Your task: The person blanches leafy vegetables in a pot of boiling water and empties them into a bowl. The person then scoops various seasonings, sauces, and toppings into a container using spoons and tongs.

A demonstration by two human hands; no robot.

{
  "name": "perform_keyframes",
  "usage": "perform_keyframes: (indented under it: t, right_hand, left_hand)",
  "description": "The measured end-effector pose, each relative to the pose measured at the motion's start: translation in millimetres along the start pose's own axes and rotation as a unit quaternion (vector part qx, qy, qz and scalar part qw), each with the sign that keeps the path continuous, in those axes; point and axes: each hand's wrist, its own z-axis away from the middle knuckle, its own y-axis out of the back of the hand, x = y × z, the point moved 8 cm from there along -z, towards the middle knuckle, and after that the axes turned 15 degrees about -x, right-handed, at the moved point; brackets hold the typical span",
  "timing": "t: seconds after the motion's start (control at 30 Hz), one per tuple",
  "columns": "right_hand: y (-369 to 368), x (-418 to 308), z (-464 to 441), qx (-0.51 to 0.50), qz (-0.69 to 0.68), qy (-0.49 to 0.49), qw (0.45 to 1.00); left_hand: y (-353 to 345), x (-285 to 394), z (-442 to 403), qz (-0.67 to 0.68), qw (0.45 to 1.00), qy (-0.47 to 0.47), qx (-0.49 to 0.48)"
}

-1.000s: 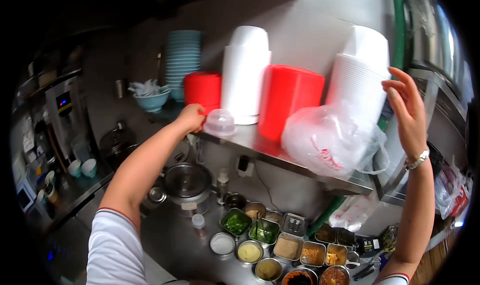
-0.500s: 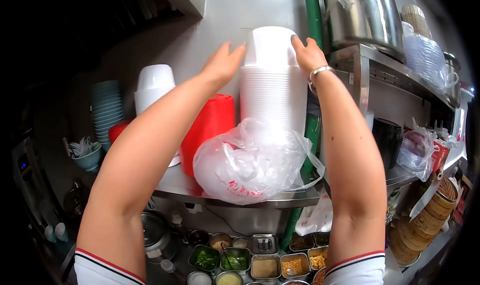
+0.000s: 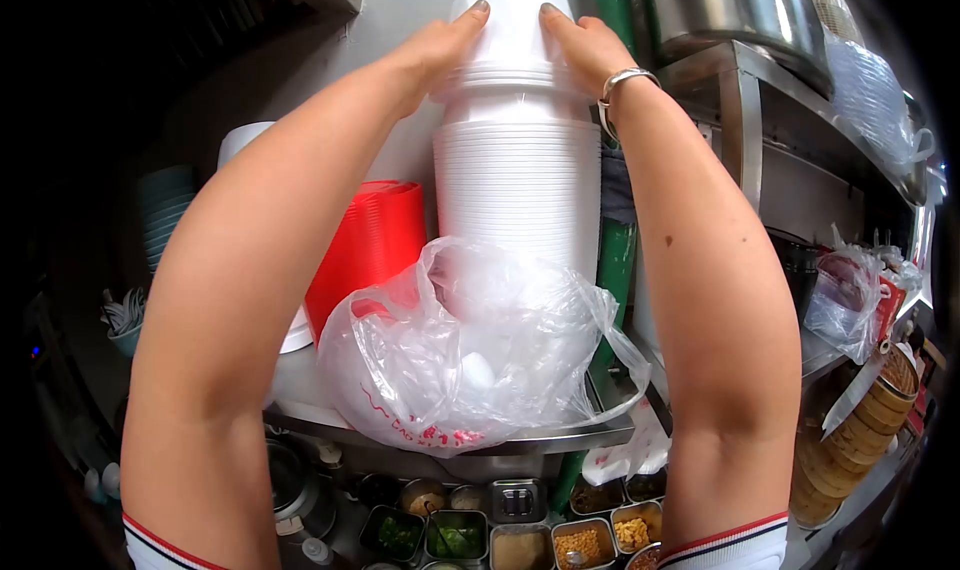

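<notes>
Fingers [image 3: 476, 13] of left hand [image 3: 436, 52] and right hand [image 3: 590, 46] clasp opposite sides of the top white tubs [image 3: 513, 32], thumbs apart.

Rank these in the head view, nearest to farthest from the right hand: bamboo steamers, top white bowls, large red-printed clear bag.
Nearest to the right hand first:
1. Top white bowls: on its left, touching it.
2. Large red-printed clear bag: well below, leftward.
3. Bamboo steamers: far lower right.

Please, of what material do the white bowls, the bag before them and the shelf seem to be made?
White bowls: probably smooth plastic, with thin, even rims. Bag: thin plastic film, see-through and crinkled. Shelf: likely stainless steel, grey with metallic sheen.
</notes>
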Motion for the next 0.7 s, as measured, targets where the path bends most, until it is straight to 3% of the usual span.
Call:
perform_keyframes:
  t: [0.07, 0.13, 0.23, 0.3, 0.33, 0.43, 0.53, 0.57, 0.63, 0.7]
  right_hand:
    - [8, -11, 8, 0.066, 0.060, 0.028, 0.996]
    - [10, -18, 8, 0.023, 0.025, 0.004, 0.999]
    - [11, -24, 0, 0.044, 0.050, 0.032, 0.997]
    - [5, -18, -2, 0.025, 0.025, 0.019, 0.999]
    - [9, -16, -2, 0.078, -0.001, 0.040, 0.996]
    - [18, -30, -1, 0.162, 0.032, 0.137, 0.977]
    - [22, -47, 6, 0.107, -0.072, 0.197, 0.972]
    - [23, -58, 19, 0.110, -0.103, 0.260, 0.954]
    - [26, -83, 44, 0.113, -0.115, 0.364, 0.917]
    - [31, -108, 66, 0.042, -0.118, 0.457, 0.880]
  left_hand:
    - [4, -1, 1, -0.001, 1.000, 0.025, -0.007]
    - [17, -4, 4, 0.010, 0.999, 0.030, -0.019]
    - [16, 9, 0, -0.046, 0.998, -0.034, 0.000]
    - [34, 4, -19, -0.031, 0.993, -0.094, 0.066]
    - [41, 8, -21, -0.024, 0.987, -0.124, 0.099]
    - [44, 12, -23, -0.010, 0.984, -0.150, 0.095]
    - [56, 49, -1, -0.018, 0.945, -0.300, 0.131]
    - [54, 59, 6, -0.029, 0.938, -0.326, 0.115]
    - [48, 77, 31, -0.047, 0.928, -0.361, 0.078]
    - [42, 77, 61, -0.063, 0.931, -0.357, 0.043]
